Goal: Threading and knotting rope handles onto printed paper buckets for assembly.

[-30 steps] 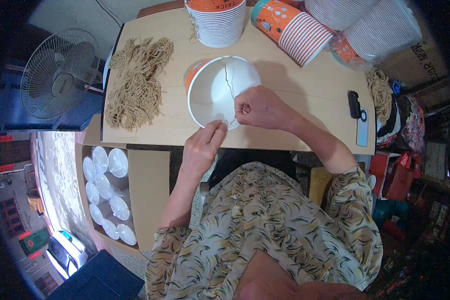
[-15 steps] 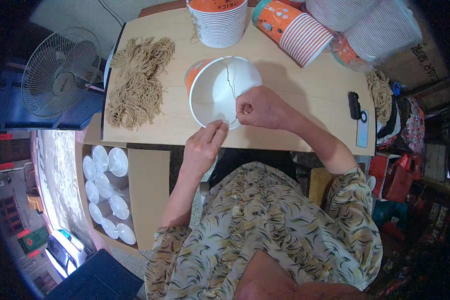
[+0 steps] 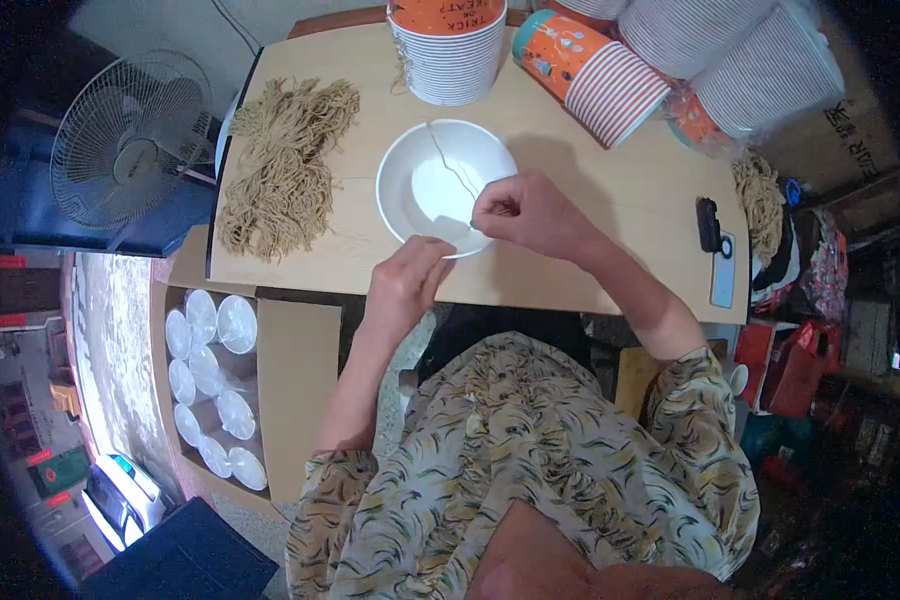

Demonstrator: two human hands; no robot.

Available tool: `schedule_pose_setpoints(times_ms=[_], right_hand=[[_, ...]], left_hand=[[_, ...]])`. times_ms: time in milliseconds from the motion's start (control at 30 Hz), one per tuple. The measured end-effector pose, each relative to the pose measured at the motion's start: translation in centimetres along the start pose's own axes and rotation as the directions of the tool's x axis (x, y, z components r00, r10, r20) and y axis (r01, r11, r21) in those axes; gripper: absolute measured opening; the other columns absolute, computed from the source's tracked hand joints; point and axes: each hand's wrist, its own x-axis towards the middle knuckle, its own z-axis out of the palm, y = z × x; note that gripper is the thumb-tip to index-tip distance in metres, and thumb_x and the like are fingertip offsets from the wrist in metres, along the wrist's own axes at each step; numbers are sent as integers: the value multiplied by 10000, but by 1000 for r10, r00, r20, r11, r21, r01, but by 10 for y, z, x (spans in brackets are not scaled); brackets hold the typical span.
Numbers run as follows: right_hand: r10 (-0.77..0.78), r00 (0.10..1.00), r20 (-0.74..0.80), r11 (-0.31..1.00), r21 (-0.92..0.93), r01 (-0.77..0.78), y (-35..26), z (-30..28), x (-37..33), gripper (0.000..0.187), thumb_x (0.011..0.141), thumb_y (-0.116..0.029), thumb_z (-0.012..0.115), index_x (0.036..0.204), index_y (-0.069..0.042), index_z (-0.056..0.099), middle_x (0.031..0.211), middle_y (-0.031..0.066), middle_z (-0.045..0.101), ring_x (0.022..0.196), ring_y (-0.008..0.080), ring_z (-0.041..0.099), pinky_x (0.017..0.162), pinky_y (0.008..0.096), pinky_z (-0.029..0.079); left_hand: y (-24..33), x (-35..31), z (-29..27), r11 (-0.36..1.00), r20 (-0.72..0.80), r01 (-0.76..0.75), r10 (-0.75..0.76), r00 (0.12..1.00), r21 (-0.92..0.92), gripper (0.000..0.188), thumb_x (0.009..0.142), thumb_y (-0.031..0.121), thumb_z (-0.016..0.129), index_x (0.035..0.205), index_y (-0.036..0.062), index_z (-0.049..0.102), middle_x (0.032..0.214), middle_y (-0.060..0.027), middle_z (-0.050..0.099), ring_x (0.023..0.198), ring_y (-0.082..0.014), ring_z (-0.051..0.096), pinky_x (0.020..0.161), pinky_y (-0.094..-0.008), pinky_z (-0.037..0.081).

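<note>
A round paper bucket (image 3: 402, 196), white inside, stands on the wooden table in front of me with its mouth facing up. A thin tan cord (image 3: 444, 158) runs from its far rim across the opening to my right hand (image 3: 538, 218). The fingertips of that hand are pinched on the cord's near end, just inside the near right rim. My left hand (image 3: 405, 285) grips the near rim of the bucket, fingers over the edge and thumb out of sight. Whether the cord's near end passes through the wall is hidden by my fingers.
Bundles of tan cord (image 3: 280, 190) lie on the left. Nested orange and white buckets (image 3: 450, 60) stand at the back, with more stacks (image 3: 620, 95) lying back right. A phone (image 3: 723, 275) and a black object (image 3: 708, 225) lie right. A carton (image 3: 300, 400) holds bagged white buckets; a fan (image 3: 135, 155) stands left.
The bucket has tipped back upright, so its orange outside no longer shows. My right hand's fingers have loosened slightly around the cord, and my left hand has shifted a little down along the rim.
</note>
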Motion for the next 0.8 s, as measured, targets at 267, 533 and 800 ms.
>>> schedule_pose_setpoints(times_ms=[267, 533, 800], right_hand=[[-31, 980, -195, 956, 280, 86, 4, 9, -1, 75, 894, -77, 693, 857, -16, 718, 714, -81, 577, 651, -10, 470, 570, 190, 377], [-64, 981, -181, 969, 224, 105, -7, 7, -5, 107, 886, -112, 703, 848, -13, 706, 672, -87, 539, 614, 2, 441, 540, 215, 369], [-83, 980, -181, 970, 210, 121, 2, 10, -6, 91, 898, -101, 703, 852, -24, 704, 660, -105, 496, 599, -9, 402, 523, 205, 327]], left_hand=[[0, 25, -18, 932, 151, 218, -180, 972, -288, 155, 888, 57, 713, 1037, 19, 696, 938, -90, 698, 717, -168, 683, 620, -291, 549], [10, 34, -26, 711, 234, 430, -362, 902, -557, 266, 1038, 235, 549, 997, 9, 682, 853, 5, 676, 632, -39, 543, 554, -197, 426], [3, 30, -16, 598, 263, 464, -395, 880, -654, 225, 1033, 201, 569, 941, 14, 652, 779, 3, 633, 685, -35, 537, 616, -195, 442]])
